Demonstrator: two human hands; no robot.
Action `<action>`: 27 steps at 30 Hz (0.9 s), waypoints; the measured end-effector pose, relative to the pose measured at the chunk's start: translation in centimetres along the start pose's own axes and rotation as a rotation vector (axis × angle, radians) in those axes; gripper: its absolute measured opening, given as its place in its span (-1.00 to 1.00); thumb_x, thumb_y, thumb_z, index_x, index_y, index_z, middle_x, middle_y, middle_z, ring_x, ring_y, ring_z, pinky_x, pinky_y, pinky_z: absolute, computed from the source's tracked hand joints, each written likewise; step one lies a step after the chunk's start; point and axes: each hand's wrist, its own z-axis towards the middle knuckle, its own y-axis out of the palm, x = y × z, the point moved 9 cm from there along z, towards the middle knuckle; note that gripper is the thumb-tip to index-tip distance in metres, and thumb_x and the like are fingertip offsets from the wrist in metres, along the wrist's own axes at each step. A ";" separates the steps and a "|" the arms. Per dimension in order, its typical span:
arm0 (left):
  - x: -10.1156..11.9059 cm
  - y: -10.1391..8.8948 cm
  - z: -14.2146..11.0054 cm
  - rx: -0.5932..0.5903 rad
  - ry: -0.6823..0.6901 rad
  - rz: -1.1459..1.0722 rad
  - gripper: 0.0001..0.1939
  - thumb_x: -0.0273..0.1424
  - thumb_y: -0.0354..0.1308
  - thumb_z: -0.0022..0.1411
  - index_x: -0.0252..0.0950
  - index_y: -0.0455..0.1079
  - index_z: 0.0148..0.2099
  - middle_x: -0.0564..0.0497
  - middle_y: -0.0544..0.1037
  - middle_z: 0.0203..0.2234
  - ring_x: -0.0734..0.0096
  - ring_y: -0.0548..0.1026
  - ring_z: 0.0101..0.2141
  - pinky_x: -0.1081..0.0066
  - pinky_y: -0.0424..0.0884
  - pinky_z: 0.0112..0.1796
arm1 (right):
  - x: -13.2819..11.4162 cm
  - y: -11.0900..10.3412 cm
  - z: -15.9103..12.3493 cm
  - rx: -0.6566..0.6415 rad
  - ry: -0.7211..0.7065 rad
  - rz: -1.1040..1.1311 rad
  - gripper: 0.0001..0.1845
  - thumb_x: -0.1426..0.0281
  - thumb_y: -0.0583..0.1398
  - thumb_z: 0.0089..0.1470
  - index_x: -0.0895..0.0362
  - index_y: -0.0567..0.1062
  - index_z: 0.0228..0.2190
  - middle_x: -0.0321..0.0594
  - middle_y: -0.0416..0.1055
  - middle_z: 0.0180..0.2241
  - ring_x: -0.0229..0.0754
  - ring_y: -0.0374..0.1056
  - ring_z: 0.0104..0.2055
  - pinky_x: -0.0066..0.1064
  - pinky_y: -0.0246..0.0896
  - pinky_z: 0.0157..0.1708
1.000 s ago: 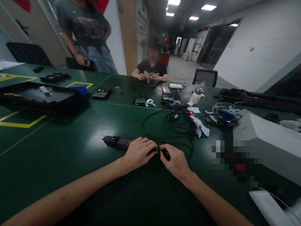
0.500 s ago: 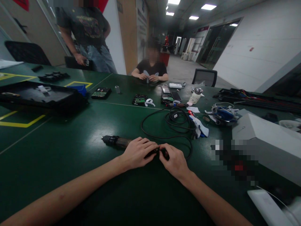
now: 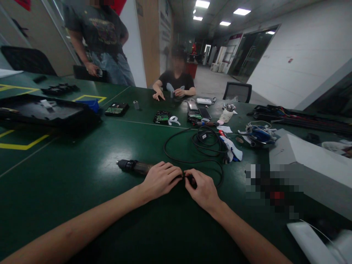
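An electric screwdriver (image 3: 137, 167) lies on the green table with its metal tip pointing left. My left hand (image 3: 162, 180) is wrapped over its rear body and hides that end. Just to the right, my right hand (image 3: 202, 189) is closed in a pinch, its fingertips close to those of the left. Something dark is between the right fingers, probably the end of the black cable, but it is mostly hidden. The black cable (image 3: 189, 160) loops over the table behind my hands, with its coil (image 3: 205, 137) farther back.
Circuit boards (image 3: 162, 116) and a blue-and-white glove (image 3: 232, 148) lie beyond the cable. A white box (image 3: 310, 165) stands at right, a black tray (image 3: 49, 117) at left. One person (image 3: 180, 81) sits across the table; another (image 3: 101, 40) stands behind it at left.
My hands stay at the screwdriver's rear end, with little movement of the fingers. The view has shifted slightly. The seated person's hands have moved apart, one resting on the table.
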 end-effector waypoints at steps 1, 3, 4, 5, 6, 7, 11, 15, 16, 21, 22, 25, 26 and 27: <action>-0.2 0.0 0.0 -0.002 -0.028 0.013 -0.79 -0.23 0.07 0.48 -0.18 0.45 0.02 0.03 0.63 -0.11 0.29 0.53 -0.16 0.24 0.29 -0.15 | 0.0 0.0 0.0 0.003 0.002 -0.001 -0.85 0.43 0.20 0.28 0.03 0.48 -0.11 -0.19 0.55 -0.16 -0.10 0.51 -0.19 -0.35 0.40 -0.21; -0.4 0.0 0.1 -0.010 -0.052 0.025 -0.77 -0.20 0.08 0.47 -0.19 0.44 0.01 0.03 0.63 -0.13 0.27 0.53 -0.17 0.23 0.29 -0.17 | 0.0 -0.1 0.0 0.000 0.006 0.000 -0.84 0.43 0.20 0.27 0.03 0.49 -0.11 -0.19 0.55 -0.16 -0.10 0.51 -0.19 -0.35 0.40 -0.22; -0.2 -0.1 0.1 -0.018 -0.040 0.018 -0.76 -0.20 0.09 0.46 -0.18 0.43 0.03 0.03 0.62 -0.10 0.26 0.53 -0.16 0.23 0.29 -0.17 | 0.0 0.0 0.0 -0.004 0.006 0.004 -0.84 0.43 0.20 0.28 0.03 0.49 -0.11 -0.19 0.55 -0.16 -0.10 0.51 -0.19 -0.35 0.40 -0.22; 0.0 -0.1 0.1 -0.024 -0.016 0.006 -0.75 -0.21 0.09 0.46 -0.17 0.42 0.07 0.03 0.62 -0.05 0.27 0.53 -0.13 0.23 0.29 -0.16 | -0.1 0.0 0.0 -0.008 0.005 0.008 -0.84 0.43 0.20 0.28 0.03 0.49 -0.10 -0.18 0.55 -0.16 -0.10 0.50 -0.19 -0.35 0.41 -0.23; 0.2 -0.2 0.1 -0.029 0.011 -0.009 -0.75 -0.23 0.08 0.46 -0.16 0.41 0.10 0.03 0.60 -0.01 0.27 0.53 -0.10 0.24 0.29 -0.15 | -0.1 -0.1 0.0 -0.009 0.003 0.012 -0.84 0.43 0.19 0.29 0.04 0.49 -0.10 -0.18 0.55 -0.16 -0.10 0.50 -0.19 -0.35 0.41 -0.22; 0.4 -0.2 0.1 -0.031 0.032 -0.023 -0.75 -0.26 0.07 0.46 -0.15 0.41 0.12 0.04 0.59 0.03 0.28 0.52 -0.08 0.25 0.29 -0.14 | -0.2 -0.1 0.1 -0.007 0.001 0.015 -0.84 0.43 0.19 0.29 0.04 0.49 -0.10 -0.18 0.55 -0.16 -0.11 0.50 -0.19 -0.35 0.41 -0.22; -0.1 -0.2 0.1 -0.014 -0.018 -0.020 -0.80 -0.25 0.06 0.48 -0.18 0.45 0.01 0.03 0.62 -0.08 0.31 0.54 -0.13 0.26 0.29 -0.15 | -0.3 -0.2 0.1 0.005 -0.008 0.019 -0.83 0.43 0.20 0.28 0.04 0.49 -0.09 -0.19 0.55 -0.14 -0.11 0.50 -0.20 -0.34 0.41 -0.21; -0.3 -0.2 0.1 -0.019 -0.032 -0.001 -0.76 -0.20 0.08 0.47 -0.19 0.45 0.03 0.01 0.62 -0.12 0.29 0.54 -0.15 0.26 0.30 -0.18 | -0.2 -0.1 0.1 -0.004 -0.006 0.024 -0.83 0.42 0.19 0.30 0.04 0.49 -0.08 -0.18 0.55 -0.13 -0.11 0.50 -0.20 -0.35 0.40 -0.22; -0.1 -0.2 0.1 -0.025 -0.003 -0.009 -0.75 -0.21 0.08 0.47 -0.18 0.44 0.06 0.01 0.61 -0.07 0.29 0.53 -0.13 0.26 0.30 -0.17 | -0.2 -0.1 0.1 -0.009 -0.006 0.025 -0.84 0.42 0.19 0.30 0.04 0.49 -0.09 -0.18 0.55 -0.14 -0.11 0.50 -0.20 -0.35 0.40 -0.22; -0.1 -0.3 0.1 -0.036 -0.003 -0.021 -0.78 -0.26 0.05 0.49 -0.17 0.45 0.03 0.03 0.61 -0.05 0.30 0.53 -0.11 0.26 0.30 -0.16 | -0.1 0.0 0.2 -0.021 0.008 0.029 -0.83 0.41 0.19 0.31 0.04 0.48 -0.08 -0.19 0.55 -0.15 -0.12 0.50 -0.20 -0.35 0.40 -0.21; -0.3 -0.3 0.1 -0.038 -0.029 -0.011 -0.78 -0.24 0.06 0.49 -0.18 0.45 0.01 0.03 0.62 -0.09 0.30 0.53 -0.14 0.25 0.30 -0.17 | -0.1 0.0 0.1 -0.017 0.012 0.028 -0.83 0.41 0.19 0.30 0.04 0.48 -0.07 -0.19 0.55 -0.14 -0.12 0.50 -0.21 -0.35 0.40 -0.22; -0.2 -0.2 0.2 -0.035 -0.020 -0.007 -0.74 -0.20 0.09 0.46 -0.17 0.44 0.07 0.02 0.62 -0.08 0.29 0.53 -0.14 0.24 0.29 -0.17 | 0.1 0.0 0.1 -0.008 0.019 0.022 -0.84 0.42 0.20 0.29 0.04 0.48 -0.09 -0.21 0.55 -0.16 -0.13 0.50 -0.23 -0.35 0.39 -0.23; 0.0 -0.2 0.2 -0.032 0.008 -0.016 -0.73 -0.21 0.09 0.46 -0.15 0.44 0.10 0.03 0.61 -0.03 0.29 0.53 -0.11 0.25 0.29 -0.17 | 0.1 0.1 0.1 -0.009 0.019 0.020 -0.85 0.41 0.20 0.29 0.04 0.48 -0.10 -0.21 0.55 -0.17 -0.13 0.50 -0.24 -0.35 0.39 -0.24; 0.2 -0.2 0.1 -0.029 0.032 -0.027 -0.73 -0.23 0.08 0.47 -0.12 0.43 0.12 0.05 0.60 0.01 0.31 0.53 -0.09 0.26 0.29 -0.17 | 0.1 0.1 0.1 -0.013 0.017 0.019 -0.86 0.41 0.19 0.29 0.04 0.48 -0.10 -0.21 0.55 -0.18 -0.13 0.50 -0.24 -0.35 0.39 -0.23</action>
